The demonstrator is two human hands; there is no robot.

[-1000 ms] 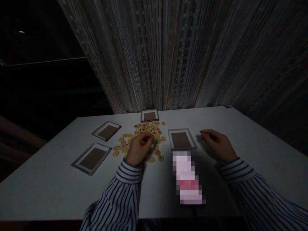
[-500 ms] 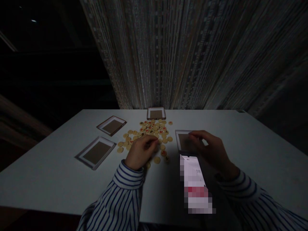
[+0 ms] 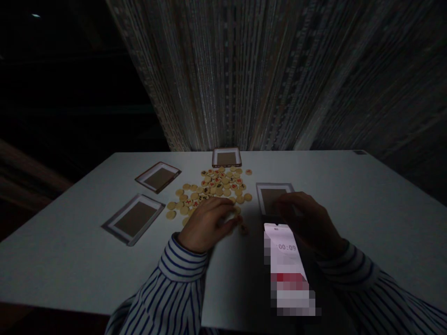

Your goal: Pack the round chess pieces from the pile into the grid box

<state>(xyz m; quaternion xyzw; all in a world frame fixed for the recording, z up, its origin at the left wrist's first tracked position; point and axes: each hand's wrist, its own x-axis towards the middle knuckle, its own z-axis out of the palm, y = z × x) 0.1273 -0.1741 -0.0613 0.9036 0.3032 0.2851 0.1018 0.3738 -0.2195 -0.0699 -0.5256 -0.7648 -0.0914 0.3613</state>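
Many round, pale wooden pieces (image 3: 219,190), some with red or black characters, lie in a loose pile at the middle of the white table. Over the near edge of the pile is my left hand (image 3: 209,223), its fingers curved and apart, with no piece seen in them. My right hand (image 3: 307,221) hovers at the near right corner of a framed tray (image 3: 260,197), fingers bent; its fingertips are dark and what they hold, if anything, is hidden. A lit phone (image 3: 288,260) showing a timer lies between my forearms.
Two more framed trays, one grey-edged (image 3: 116,235) and one brown-edged (image 3: 153,189), lie at the left of the white table (image 3: 70,260). Another brown-edged tray (image 3: 226,165) sits at the back edge. A string curtain (image 3: 226,83) hangs behind.
My left hand's thumb and fingers have spread apart, and the hand now covers the near pieces. My right hand stays near the right tray. The view has shifted slightly.
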